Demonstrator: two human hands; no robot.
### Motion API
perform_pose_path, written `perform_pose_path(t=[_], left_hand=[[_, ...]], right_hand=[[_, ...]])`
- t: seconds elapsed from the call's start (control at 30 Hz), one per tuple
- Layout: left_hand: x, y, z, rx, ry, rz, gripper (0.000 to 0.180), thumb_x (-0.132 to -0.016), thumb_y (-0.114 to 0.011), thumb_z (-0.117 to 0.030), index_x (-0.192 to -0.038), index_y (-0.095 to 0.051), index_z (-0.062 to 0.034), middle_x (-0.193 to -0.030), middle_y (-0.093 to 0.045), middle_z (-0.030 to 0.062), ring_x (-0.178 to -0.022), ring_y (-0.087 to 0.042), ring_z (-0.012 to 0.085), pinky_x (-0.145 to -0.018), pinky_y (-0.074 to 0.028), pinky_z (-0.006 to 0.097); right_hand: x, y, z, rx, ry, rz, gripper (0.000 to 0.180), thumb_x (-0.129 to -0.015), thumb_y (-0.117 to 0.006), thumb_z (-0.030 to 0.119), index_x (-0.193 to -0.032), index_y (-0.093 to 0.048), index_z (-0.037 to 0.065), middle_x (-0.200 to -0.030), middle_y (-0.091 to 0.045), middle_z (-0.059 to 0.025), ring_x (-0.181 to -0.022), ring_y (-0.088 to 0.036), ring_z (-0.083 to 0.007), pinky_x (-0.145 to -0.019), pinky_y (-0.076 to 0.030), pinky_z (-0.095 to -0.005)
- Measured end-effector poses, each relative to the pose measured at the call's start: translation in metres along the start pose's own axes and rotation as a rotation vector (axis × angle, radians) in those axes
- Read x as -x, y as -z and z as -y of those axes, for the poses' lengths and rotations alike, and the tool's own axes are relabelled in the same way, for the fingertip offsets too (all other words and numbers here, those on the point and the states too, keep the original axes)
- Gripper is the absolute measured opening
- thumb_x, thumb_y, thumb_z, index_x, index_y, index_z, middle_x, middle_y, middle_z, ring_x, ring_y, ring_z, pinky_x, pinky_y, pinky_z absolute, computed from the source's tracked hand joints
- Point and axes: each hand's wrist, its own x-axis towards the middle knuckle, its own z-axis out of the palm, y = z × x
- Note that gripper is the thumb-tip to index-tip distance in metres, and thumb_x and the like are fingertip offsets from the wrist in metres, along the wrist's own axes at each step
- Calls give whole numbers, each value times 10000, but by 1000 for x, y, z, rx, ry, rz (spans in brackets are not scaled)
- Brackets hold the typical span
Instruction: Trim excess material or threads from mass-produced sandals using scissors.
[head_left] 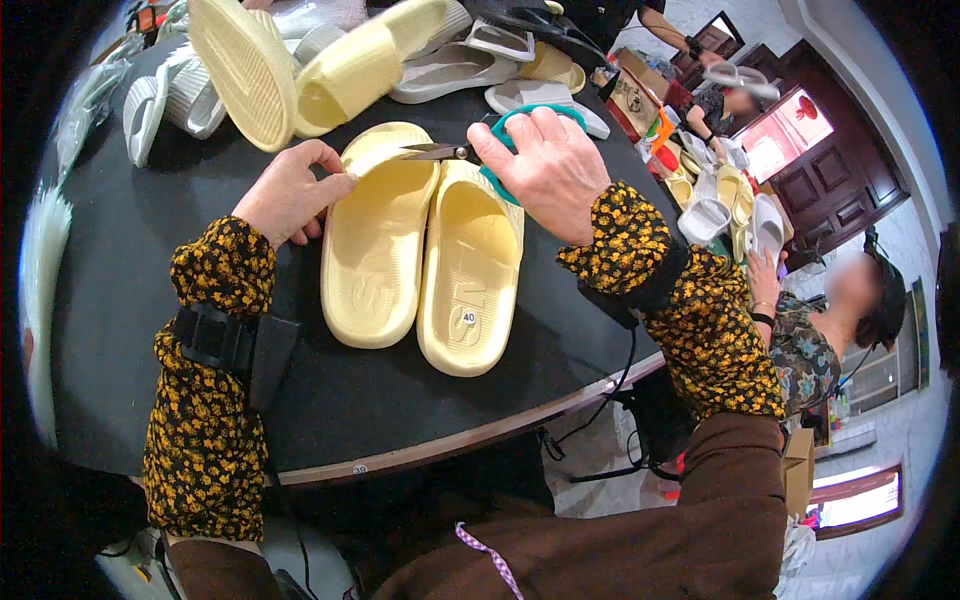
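Two pale yellow slide slippers stand side by side on the dark table, their straps at the far end. The left slipper (372, 265) has my left hand (280, 195) at its strap's outer edge, thumb and forefinger pinched there. My right hand (550, 170) is closed round the teal handles of a pair of scissors (462, 153). The blades point left, over the left slipper's strap; whether they touch it I cannot tell. A small round white sticker lies in the heel of the right slipper (468, 240).
Beyond are more yellow slippers (350, 75) and grey slippers (455, 72) in a pile. Clear plastic bags (45, 270) lie along the table's left edge. To the right, a co-worker (800, 340) reaches toward another slipper pile (710, 195). A cable (612, 390) hangs past the front edge.
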Motion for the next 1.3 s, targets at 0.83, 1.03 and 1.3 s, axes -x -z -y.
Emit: perform_pose_path(t=[0.83, 1.03, 1.3], left_hand=[[5, 0, -2, -7, -4, -15, 243, -859, -595, -228, -964, -525, -20, -564, -514, 2, -415, -485, 80, -348, -393, 218], [5, -1, -4, -15, 2, -27, 243, -852, -596, -226, -961, -524, -21, -563, -516, 2, -414, -488, 79, -343, -390, 215], [5, -1, -2, -6, -8, -18, 252, -851, -600, -231, -964, -521, -21, -565, -511, -2, -413, -485, 73, -340, -386, 215]], right_hand=[[6, -14, -2, -99, 3, -49, 377, -716, -606, 141, -1090, -571, 104, -822, -521, -63, -781, -534, -211, -660, -467, -323], [3, -14, -2, -67, 16, -126, 275, -768, -528, 183, -1024, -552, 86, -762, -507, -53, -751, -526, -212, -656, -452, -326], [7, -15, -2, -104, -14, -83, 407, -671, -638, 123, -1071, -565, 117, -817, -508, -58, -781, -525, -217, -678, -466, -329]])
